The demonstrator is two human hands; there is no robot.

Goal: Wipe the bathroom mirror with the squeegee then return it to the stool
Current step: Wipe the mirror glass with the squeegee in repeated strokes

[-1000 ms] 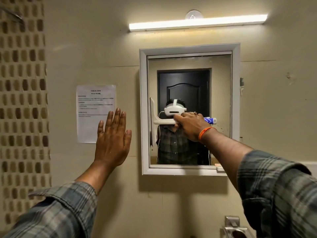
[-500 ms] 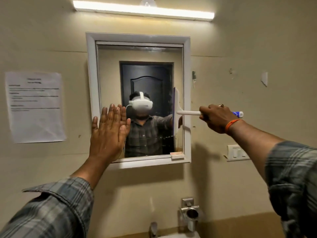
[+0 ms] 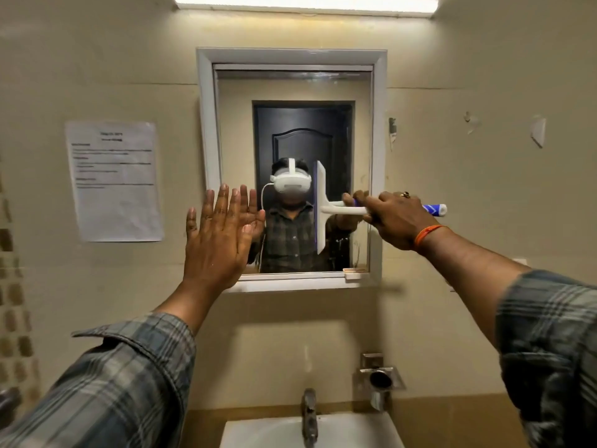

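Note:
A white-framed bathroom mirror (image 3: 361,130) hangs on the beige wall ahead. My right hand (image 3: 392,219) grips the handle of a white squeegee (image 3: 321,206) with a blue end. Its blade stands vertical against the glass, slightly right of the mirror's middle. My left hand (image 3: 219,240) is flat and open, fingers spread, over the mirror's lower left corner and frame. The stool is out of sight.
A white sink (image 3: 265,431) with a metal tap (image 3: 309,415) sits below the mirror. A metal wall fitting (image 3: 381,379) is to the tap's right. A printed paper sheet (image 3: 114,181) is stuck left of the mirror. A tube light (image 3: 307,1) glows above.
The squeegee swept from the mirror's left edge to its right edge, then came back toward the middle. My left hand shifted from the wall onto the mirror's lower left corner. The view tilted down.

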